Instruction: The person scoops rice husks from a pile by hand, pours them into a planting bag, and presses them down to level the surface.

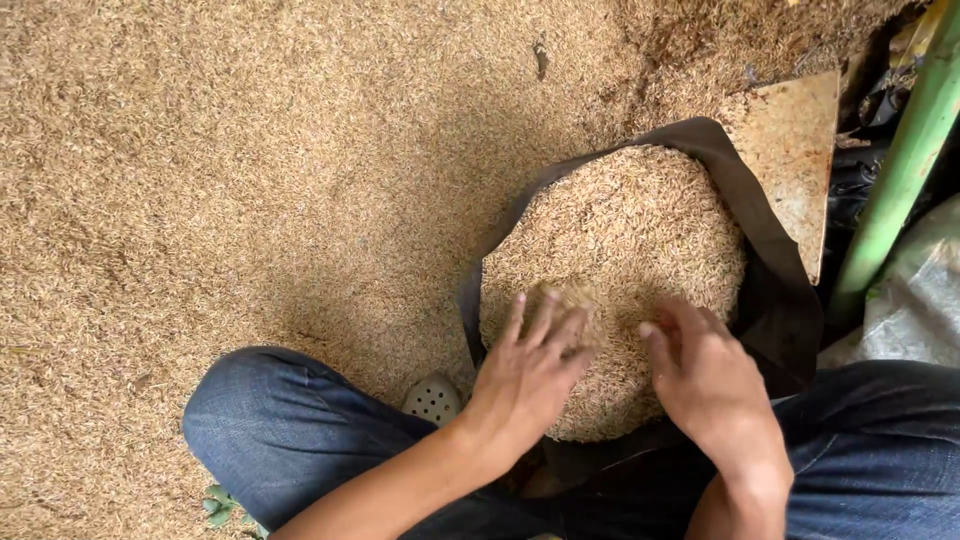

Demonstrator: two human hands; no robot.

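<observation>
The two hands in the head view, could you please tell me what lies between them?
Only husked grain heaped in the black bag separates left hand from right hand.

dry, rough husked grain [610,250] fills a matt black plastic bag [775,300]; rusty metal sheet [795,160] beside glossy green pole [900,170]

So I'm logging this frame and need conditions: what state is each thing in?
Black bag: open, rim folded down, filled with husked grain.
Grain in bag: heaped near the rim.
Left hand: open, fingers spread on the grain.
Right hand: curled, pressing into the grain.
Loose grain: spread over the ground.
</observation>
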